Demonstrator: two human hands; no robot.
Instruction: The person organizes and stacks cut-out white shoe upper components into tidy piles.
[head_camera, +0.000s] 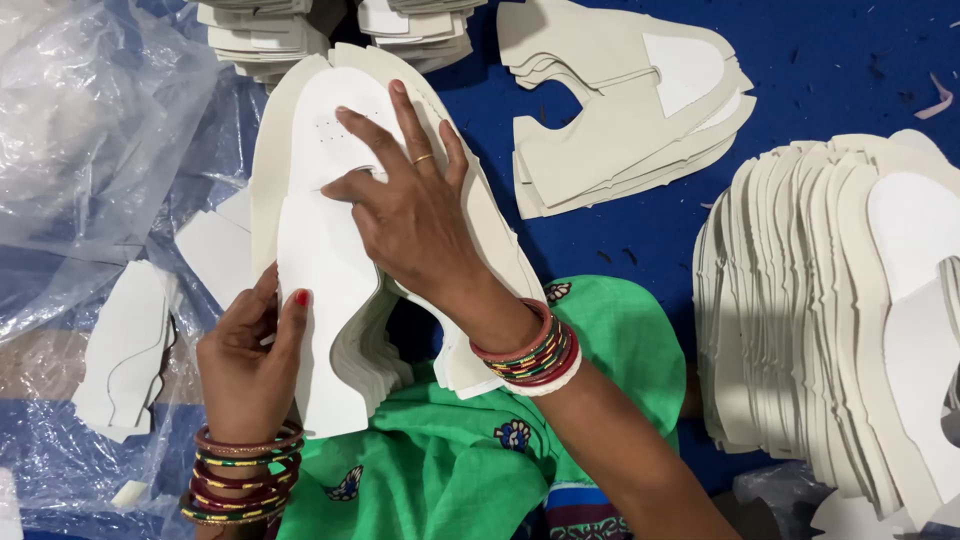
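**Listener:** What is nearest you?

**Me:** My lap, draped in green cloth (450, 460) with small flower motifs. On it rests a fanned stack of white shoe-upper pieces (330, 330), flat foam-like cutouts. My left hand (250, 365), bangles at the wrist, pinches the lower edge of the top piece, thumb on top and fingers curled under. My right hand (410, 205) lies flat on the same stack further up, fingers spread wide and pressing down, closed on nothing.

**Listener:** What might go wrong?

**Me:** I judge the stack could slide apart. The pieces are loosely fanned and overhang my knee, so lifting my pressing hand, or tugging the pinched piece too hard, might spill them onto the blue floor covering (850, 70). Two thin pieces could also cling and come up together.

**Listener:** And further off?

**Me:** To my left, crumpled clear plastic sheeting (90, 140) with a few loose pieces on it. To my right, a big fanned pile of cutouts (800, 300). Beyond my hands, another pile of larger cutouts (610, 120), and more stacks (260, 35) at the top edge.
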